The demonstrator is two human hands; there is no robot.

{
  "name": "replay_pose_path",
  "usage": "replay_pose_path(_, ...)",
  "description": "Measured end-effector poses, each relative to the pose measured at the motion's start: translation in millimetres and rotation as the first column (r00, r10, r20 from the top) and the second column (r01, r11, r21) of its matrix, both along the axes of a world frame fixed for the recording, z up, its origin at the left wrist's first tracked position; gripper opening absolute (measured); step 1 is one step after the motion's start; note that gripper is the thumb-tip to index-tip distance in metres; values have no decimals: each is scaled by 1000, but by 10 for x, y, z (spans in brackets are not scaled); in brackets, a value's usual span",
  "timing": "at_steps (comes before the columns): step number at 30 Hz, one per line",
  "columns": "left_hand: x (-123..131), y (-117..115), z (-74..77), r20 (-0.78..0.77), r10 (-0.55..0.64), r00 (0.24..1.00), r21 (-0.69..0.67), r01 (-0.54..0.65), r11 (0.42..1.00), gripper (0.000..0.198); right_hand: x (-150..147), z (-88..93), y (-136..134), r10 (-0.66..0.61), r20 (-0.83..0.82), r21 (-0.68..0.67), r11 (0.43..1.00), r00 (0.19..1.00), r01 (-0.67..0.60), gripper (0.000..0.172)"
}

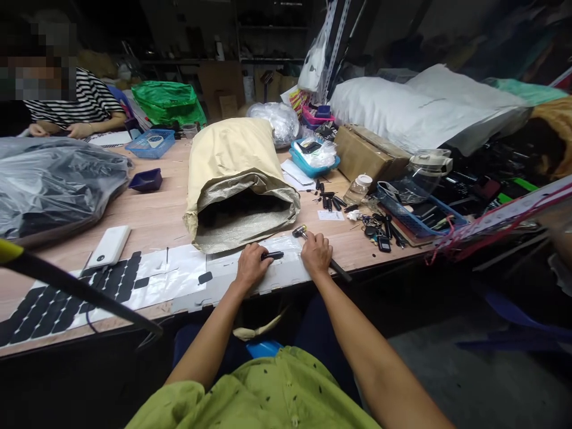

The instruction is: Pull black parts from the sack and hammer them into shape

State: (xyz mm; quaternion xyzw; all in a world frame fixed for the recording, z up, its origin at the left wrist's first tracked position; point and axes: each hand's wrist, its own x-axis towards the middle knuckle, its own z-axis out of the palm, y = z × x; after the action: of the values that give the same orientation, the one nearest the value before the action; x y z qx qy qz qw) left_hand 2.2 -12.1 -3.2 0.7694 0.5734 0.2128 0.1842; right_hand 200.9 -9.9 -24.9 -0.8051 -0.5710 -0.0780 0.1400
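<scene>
Both hands worked close to the front edge of the wooden table point(156, 208), over a pale flat board point(279, 279). The left hand point(251, 265) pinched a slim black piece point(274, 255) between thumb and fingers, its free end pointing right. The right hand point(316, 255) had its fingers curled round a hammer point(300, 230), the dark handle slanting back to the edge. Beyond them the sack point(232, 143) left little room forward; bare wood lay to the right, as far as a cluster of small dark parts point(383, 241). The sack was creased, matte beige outside — its gaping mouth lined in silvery weave, the contents too dark to tell. The hammer's head was small, rounded and shiny metal.
</scene>
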Motion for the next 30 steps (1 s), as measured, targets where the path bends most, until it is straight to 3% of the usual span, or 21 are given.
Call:
replay_pose_path(4,4,22,-28,65,-7,998,1,7,1000,20,4,12,-14,6,-12,-8,1000,1000,-6,34)
replay_pose_path(13,13,81,-92,133,-20,991,-53,27,998,13,113,95,-4,49,-154,-47,997,987,-56,36)
replay_pose_path(16,23,82,-104,142,-14,990,-48,21,999,10,86,155,-130,117,-251,61,993,961,-105,39)
replay_pose_path(20,34,83,-131,168,-28,985,-25,32,999,12,-42,170,-414,307,-311,218,944,899,-247,42)
replay_pose_path(23,32,89,-149,183,-43,982,-10,45,999,14,-129,136,-579,386,-315,213,919,867,-332,42)
replay_pose_path(30,32,85,-162,189,-84,978,13,83,996,12,-213,72,-689,417,-262,202,905,870,-373,44)
